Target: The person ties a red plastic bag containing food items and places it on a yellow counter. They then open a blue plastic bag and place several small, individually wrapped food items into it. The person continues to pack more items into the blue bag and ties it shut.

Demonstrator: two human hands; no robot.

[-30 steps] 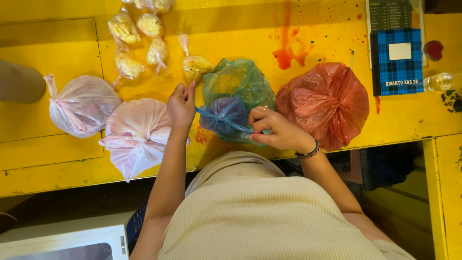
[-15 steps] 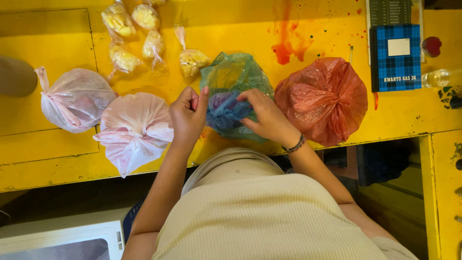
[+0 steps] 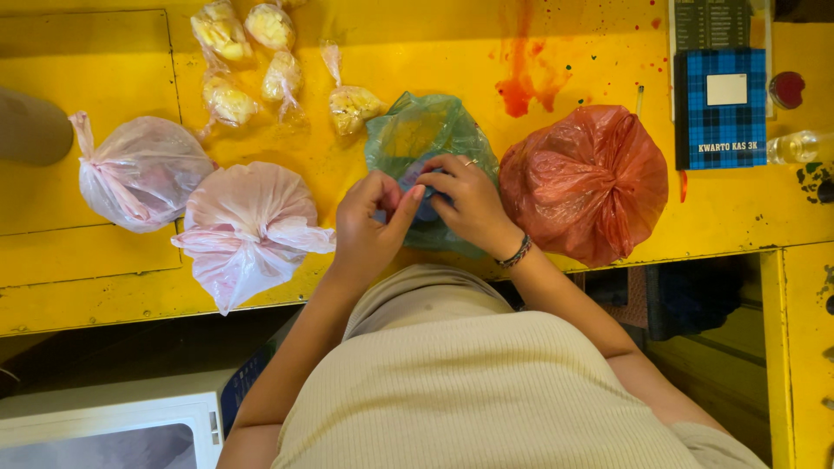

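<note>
A green plastic bag (image 3: 415, 130) with yellow and blue contents sits on the yellow table (image 3: 417, 52), just in front of me. My left hand (image 3: 369, 230) and my right hand (image 3: 465, 204) meet over the bag's near side, fingers pinched together on its gathered plastic and the blue part inside. A beaded bracelet circles my right wrist. A tied red plastic bag (image 3: 586, 182) lies right of the green one. A tied pink-white bag (image 3: 248, 226) lies to the left.
A second pale tied bag (image 3: 139, 174) lies far left. Several small clear bags of yellow food (image 3: 230, 100) sit at the back. A blue plaid booklet (image 3: 721, 108), a bottle (image 3: 799, 148) and red stains (image 3: 521, 82) are at the right. A white appliance (image 3: 113, 426) stands below.
Both hands have drawn together over the green bag; the left hand moved right from beside the pink bag, and the blue plastic strand earlier stretched between them is now bunched under the fingers.
</note>
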